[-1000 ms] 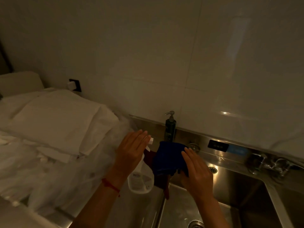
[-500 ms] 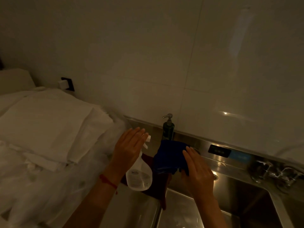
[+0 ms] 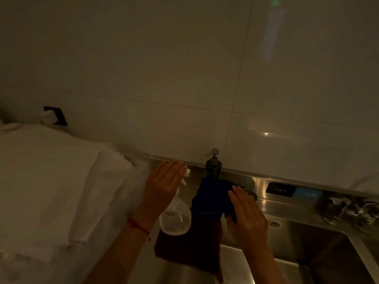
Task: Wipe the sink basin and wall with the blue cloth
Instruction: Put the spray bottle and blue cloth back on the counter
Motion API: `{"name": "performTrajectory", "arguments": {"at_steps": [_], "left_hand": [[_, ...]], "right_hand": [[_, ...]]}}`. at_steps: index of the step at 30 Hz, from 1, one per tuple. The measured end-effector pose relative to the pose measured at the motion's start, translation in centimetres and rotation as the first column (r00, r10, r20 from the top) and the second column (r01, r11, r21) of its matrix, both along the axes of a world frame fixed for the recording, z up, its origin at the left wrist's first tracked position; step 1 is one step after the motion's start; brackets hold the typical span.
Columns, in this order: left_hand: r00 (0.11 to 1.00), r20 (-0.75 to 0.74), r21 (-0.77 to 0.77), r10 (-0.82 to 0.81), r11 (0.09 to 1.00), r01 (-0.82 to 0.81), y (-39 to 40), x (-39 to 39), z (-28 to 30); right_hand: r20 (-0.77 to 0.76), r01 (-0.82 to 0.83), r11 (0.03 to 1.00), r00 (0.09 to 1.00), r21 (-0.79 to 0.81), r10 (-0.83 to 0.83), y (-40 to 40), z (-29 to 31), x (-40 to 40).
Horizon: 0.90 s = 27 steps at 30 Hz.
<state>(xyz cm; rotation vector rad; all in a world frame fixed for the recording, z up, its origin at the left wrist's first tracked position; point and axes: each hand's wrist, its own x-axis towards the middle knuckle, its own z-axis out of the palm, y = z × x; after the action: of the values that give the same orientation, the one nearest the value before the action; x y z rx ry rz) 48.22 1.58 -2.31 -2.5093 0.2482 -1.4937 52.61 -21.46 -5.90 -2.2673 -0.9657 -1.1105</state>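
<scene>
Blue cloth (image 3: 213, 196) between our hands | right hand (image 3: 247, 219) grips its edge | left hand (image 3: 164, 186) flat, fingers straight, empty

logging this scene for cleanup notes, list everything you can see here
blue cloth: 1, dark blue, on the counter left of the sink, under the right hand's fingers
brown cloth: 1, dark brown, under the blue cloth, hanging over the counter edge
spray bottle: 1, clear with white nozzle, below the left hand
soap pump bottle: 1, dark green, at the wall behind the blue cloth
sink: 1, steel, lower right
taps: steel, far right, blurred
wall: pale tiles
white linen: pile, left
wall socket: 1, black
left hand: fingers straight, over the spray bottle; red string at wrist
right hand: fingers on the blue cloth
</scene>
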Motion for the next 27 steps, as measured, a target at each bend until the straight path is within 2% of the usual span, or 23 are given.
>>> {"name": "performTrajectory", "arguments": {"at_steps": [7,13,27], "left_hand": [[0.999,-0.024,0.000,-0.044,0.999,0.044,3.0,3.4,-0.5],[0.993,-0.104,-0.042,-0.056,0.998,0.052,4.0,6.4,-0.9],[0.988,-0.099,-0.093,-0.114,0.990,0.105,4.1,13.1,-1.8]], "right_hand": [[-0.020,0.062,0.998,0.998,-0.004,-0.062,2.2,-0.2,1.1],[-0.061,0.107,0.994,0.992,-0.025,-0.109,3.0,-1.0,2.3],[-0.054,0.157,0.987,0.986,0.009,-0.157,3.9,-3.5,5.3]]}}
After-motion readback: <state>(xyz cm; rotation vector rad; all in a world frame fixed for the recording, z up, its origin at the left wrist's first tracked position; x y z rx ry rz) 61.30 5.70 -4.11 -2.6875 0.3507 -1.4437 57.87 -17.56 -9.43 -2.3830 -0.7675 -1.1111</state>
